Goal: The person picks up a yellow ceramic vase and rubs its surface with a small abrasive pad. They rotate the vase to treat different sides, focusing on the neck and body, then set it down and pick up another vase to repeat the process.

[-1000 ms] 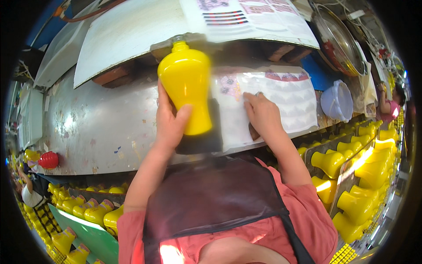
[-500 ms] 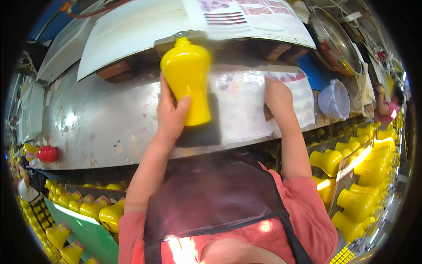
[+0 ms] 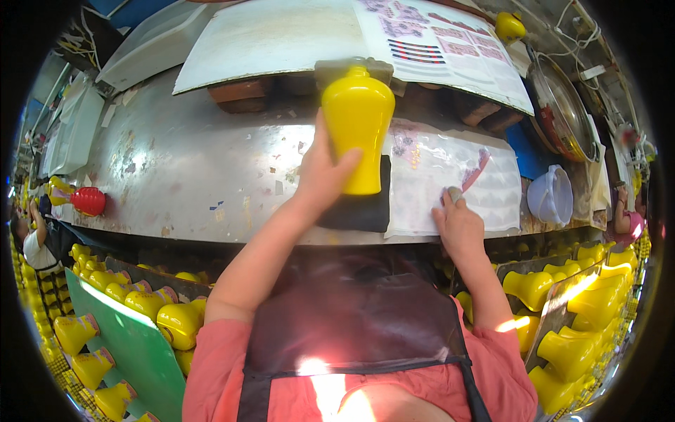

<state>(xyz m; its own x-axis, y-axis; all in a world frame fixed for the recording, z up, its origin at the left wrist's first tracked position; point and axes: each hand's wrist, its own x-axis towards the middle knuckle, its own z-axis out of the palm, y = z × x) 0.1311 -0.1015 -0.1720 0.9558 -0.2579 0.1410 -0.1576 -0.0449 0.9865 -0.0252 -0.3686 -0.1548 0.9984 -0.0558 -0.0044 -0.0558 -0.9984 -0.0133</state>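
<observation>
My left hand (image 3: pixel 325 165) grips a glossy yellow vase (image 3: pixel 358 130) from its left side, thumb across the front. The vase stands upright in view, its narrow neck at the far end, above a black cloth (image 3: pixel 355 214). My right hand (image 3: pixel 461 226) is low over a wet-looking white sheet (image 3: pixel 422 200) with faint printed patterns. Its fingers are bent, and a greyish cover sits on one fingertip. From those fingertips a narrow pink patterned strip (image 3: pixel 479 169) runs slantwise up across the sheet; its near end is partly hidden.
A white board (image 3: pixel 281 42) with printed sheets rests on bricks (image 3: pixel 239 93) beyond the metal table (image 3: pixel 176 172). To the right stands a lilac bucket (image 3: pixel 550 195). A red ribbed object (image 3: pixel 88 201) is at the left. Racks of yellow vases (image 3: pixel 576 352) flank me. Other people are at both sides.
My right hand has come nearer to me, and the pink strip now slants across the sheet toward it. The vase stays in my left hand. The view has shifted.
</observation>
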